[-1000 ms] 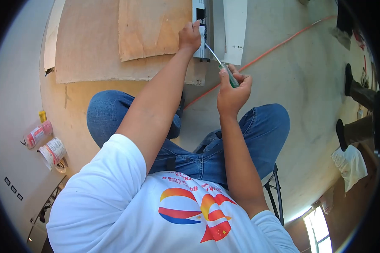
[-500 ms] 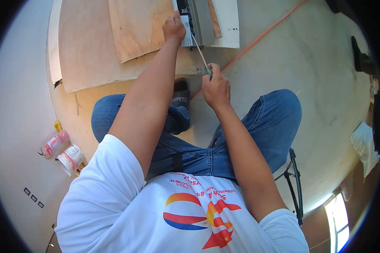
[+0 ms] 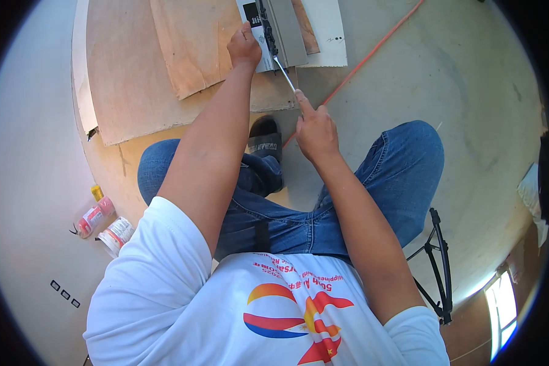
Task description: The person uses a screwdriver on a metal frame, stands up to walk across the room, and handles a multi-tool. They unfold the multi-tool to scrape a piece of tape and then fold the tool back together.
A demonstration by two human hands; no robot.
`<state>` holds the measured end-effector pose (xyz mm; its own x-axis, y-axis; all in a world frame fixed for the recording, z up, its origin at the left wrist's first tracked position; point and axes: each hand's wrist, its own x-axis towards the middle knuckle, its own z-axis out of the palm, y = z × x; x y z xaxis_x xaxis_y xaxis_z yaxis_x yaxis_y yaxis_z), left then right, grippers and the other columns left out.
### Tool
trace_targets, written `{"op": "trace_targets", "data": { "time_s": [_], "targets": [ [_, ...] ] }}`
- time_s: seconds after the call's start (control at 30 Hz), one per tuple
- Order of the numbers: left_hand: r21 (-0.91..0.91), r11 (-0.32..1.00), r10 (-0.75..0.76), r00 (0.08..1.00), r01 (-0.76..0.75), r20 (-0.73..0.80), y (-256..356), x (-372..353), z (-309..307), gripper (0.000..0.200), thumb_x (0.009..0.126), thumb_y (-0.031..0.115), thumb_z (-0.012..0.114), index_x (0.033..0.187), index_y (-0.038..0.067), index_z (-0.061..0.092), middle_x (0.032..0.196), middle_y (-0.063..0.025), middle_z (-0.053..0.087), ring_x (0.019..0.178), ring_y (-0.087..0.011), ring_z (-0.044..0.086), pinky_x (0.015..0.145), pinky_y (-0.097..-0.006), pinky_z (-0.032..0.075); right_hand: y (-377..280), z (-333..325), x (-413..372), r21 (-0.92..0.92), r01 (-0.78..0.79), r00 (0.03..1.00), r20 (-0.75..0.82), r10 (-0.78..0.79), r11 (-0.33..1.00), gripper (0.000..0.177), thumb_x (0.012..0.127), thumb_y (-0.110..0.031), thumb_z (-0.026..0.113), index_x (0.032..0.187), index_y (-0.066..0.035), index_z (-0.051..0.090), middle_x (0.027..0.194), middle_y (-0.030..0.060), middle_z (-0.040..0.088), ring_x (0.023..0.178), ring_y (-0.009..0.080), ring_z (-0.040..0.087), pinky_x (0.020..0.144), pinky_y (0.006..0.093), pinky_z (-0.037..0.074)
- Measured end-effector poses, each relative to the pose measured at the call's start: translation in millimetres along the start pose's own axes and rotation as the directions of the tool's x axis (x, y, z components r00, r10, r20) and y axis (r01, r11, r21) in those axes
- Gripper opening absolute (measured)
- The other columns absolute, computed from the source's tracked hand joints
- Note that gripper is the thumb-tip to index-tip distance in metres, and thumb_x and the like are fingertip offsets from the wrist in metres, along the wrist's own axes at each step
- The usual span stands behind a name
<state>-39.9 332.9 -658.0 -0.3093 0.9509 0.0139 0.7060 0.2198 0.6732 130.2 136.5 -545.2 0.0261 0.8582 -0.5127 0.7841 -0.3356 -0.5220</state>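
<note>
My right hand (image 3: pixel 317 131) is wrapped around the handle of a screwdriver (image 3: pixel 285 73), its index finger stretched along the shaft. The metal tip meets the lower end of a black, uneven strip (image 3: pixel 267 33) running along a grey panel (image 3: pixel 287 36). Left of that strip is a white piece with black print (image 3: pixel 263 63). My left hand (image 3: pixel 244 46), fingers curled, grips this printed piece at its left edge; most of its fingertips are hidden.
Plywood sheets (image 3: pixel 125 79) lie under the work. An orange cord (image 3: pixel 372 53) crosses the floor at right. A pink-labelled bottle (image 3: pixel 96 215) and a white tub (image 3: pixel 116 235) stand at left. A black tripod leg (image 3: pixel 439 262) is near my right knee.
The view has shifted slightly. My right index finger now extends along the screwdriver shaft, and the tip sits lower on the black strip. My left hand stays at the printed piece.
</note>
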Motion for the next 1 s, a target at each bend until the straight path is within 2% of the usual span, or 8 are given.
{"op": "trace_targets", "data": {
  "time_s": [0.07,0.23,0.33,0.37,0.47,0.67,0.87,1.0],
  "targets": [
    [0.003,1.0,0.01,0.999,-0.01,-0.049,-3,-4,2,0.051,0.105,0.044,0.04,0.102,0.004,0.072,0.095,-0.0242,0.071,0.094,-0.0438,0.067,0.082,-0.05,0.051,2,7,-1,0.009,-0.003,0.996,0.086,0.002,1.0,0.063,0.095,-0.012,0.053,0.154,-0.027,0.039,0.097,0.0261,0.064,0.092,0.0457,0.067,0.086,0.0526,0.054],
    [-0.029,0.999,-0.039,0.995,0.036,-0.087,-11,-6,4,0.054,0.103,0.047,0.041,0.098,0.004,0.072,0.094,-0.0249,0.071,0.094,-0.0465,0.065,0.083,-0.052,0.05,-5,16,-2,-0.051,0.003,0.995,0.098,0.002,0.999,0.067,0.096,-0.01,0.051,0.157,-0.028,0.032,0.094,0.0273,0.063,0.09,0.0467,0.067,0.085,0.0539,0.053],
    [-0.049,0.988,-0.149,0.989,0.149,0.002,0,-7,-8,0.06,0.1,0.057,0.045,0.095,0.003,0.071,0.092,-0.0249,0.071,0.093,-0.046,0.066,0.083,-0.0515,0.05,-16,15,-5,-0.095,0.013,0.997,0.076,-0.005,0.995,0.062,0.1,-0.014,0.047,0.158,-0.025,0.029,0.092,0.0281,0.064,0.089,0.047,0.067,0.084,0.0541,0.053],
    [-0.087,0.983,-0.159,0.987,0.162,0.039,5,-10,-14,0.069,0.095,0.066,0.048,0.091,0.001,0.07,0.09,-0.0248,0.071,0.092,-0.0451,0.066,0.082,-0.0503,0.05,-19,14,-7,-0.105,0.012,0.998,0.065,-0.005,0.994,0.06,0.102,-0.016,0.046,0.159,-0.023,0.028,0.091,0.0285,0.064,0.089,0.0472,0.067,0.083,0.0542,0.053],
    [-0.111,0.975,-0.184,0.98,0.192,0.077,-2,-7,-9,0.073,0.093,0.071,0.049,0.089,0.001,0.07,0.09,-0.0247,0.071,0.091,-0.0441,0.066,0.082,-0.0489,0.05,-23,11,-4,-0.097,0.036,0.995,0.092,-0.027,0.995,0.055,0.105,-0.021,0.043,0.158,-0.016,0.028,0.089,0.0299,0.066,0.087,0.0489,0.067,0.08,0.0565,0.053],
    [-0.147,0.976,-0.145,0.983,0.16,0.111,-3,-8,-6,0.071,0.096,0.068,0.047,0.089,0.001,0.069,0.089,-0.0248,0.07,0.09,-0.0432,0.066,0.08,-0.0479,0.05,-28,17,-3,-0.172,0.06,0.998,0.042,-0.053,0.983,0.054,0.104,-0.018,0.045,0.154,-0.004,0.032,0.081,0.0291,0.066,0.077,0.0486,0.065,0.074,0.0569,0.051],
    [-0.155,0.968,-0.179,0.975,0.198,0.128,7,-9,-5,0.07,0.097,0.066,0.045,0.091,0.001,0.07,0.088,-0.024,0.07,0.09,-0.043,0.066,0.081,-0.0477,0.05,-27,14,3,-0.132,0.072,0.997,0.006,-0.072,0.989,0.054,0.103,-0.016,0.046,0.154,-0.003,0.032,0.078,0.0286,0.066,0.075,0.0478,0.065,0.072,0.0569,0.051],
    [-0.208,0.966,-0.137,0.987,0.151,0.081,15,-6,-3,0.066,0.097,0.061,0.048,0.089,-0.001,0.069,0.09,-0.0268,0.069,0.091,-0.045,0.066,0.082,-0.0498,0.05,-26,1,1,-0.159,0.084,0.996,0.034,-0.08,0.984,0.054,0.104,-0.017,0.044,0.155,-0.005,0.03,0.082,0.0299,0.066,0.078,0.0478,0.067,0.073,0.0564,0.053]
  ]
}}
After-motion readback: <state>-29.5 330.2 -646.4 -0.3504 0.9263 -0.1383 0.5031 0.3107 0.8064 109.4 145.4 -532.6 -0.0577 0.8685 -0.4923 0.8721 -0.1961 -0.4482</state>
